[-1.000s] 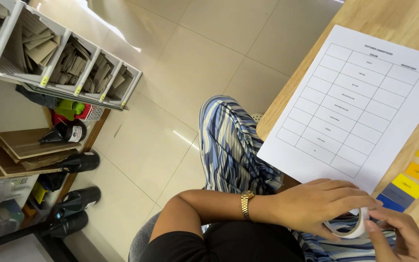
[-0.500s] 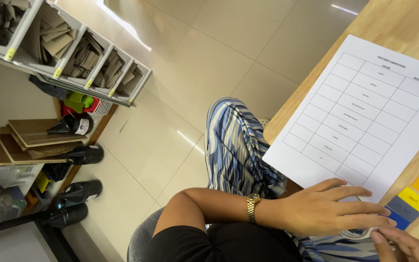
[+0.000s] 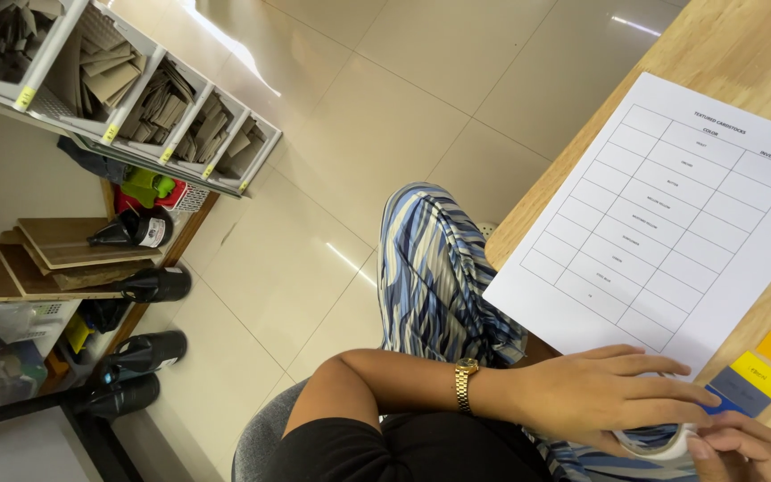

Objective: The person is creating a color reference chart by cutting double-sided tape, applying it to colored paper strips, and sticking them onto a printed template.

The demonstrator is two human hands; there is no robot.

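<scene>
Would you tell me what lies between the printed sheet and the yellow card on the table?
In the head view, only bare wooden table shows between the sheet and the yellow card; nothing lies there.

Glossy cream floor tiles point(image 3: 332, 134) reflect overhead light; a white compartment shelf point(image 3: 136, 98) of cardboard pieces stands left, a wooden table point(image 3: 742, 45) right.

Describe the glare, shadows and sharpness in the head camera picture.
Head view: bright glare streaks cross the glossy floor tiles, strongest beside the shelf; the lower-left corner under the shelf sits in deep shadow. The sheet on the table is evenly lit and sharp. The left hand and right hand, cut by the frame edge, look slightly soft around the tape roll.
</scene>
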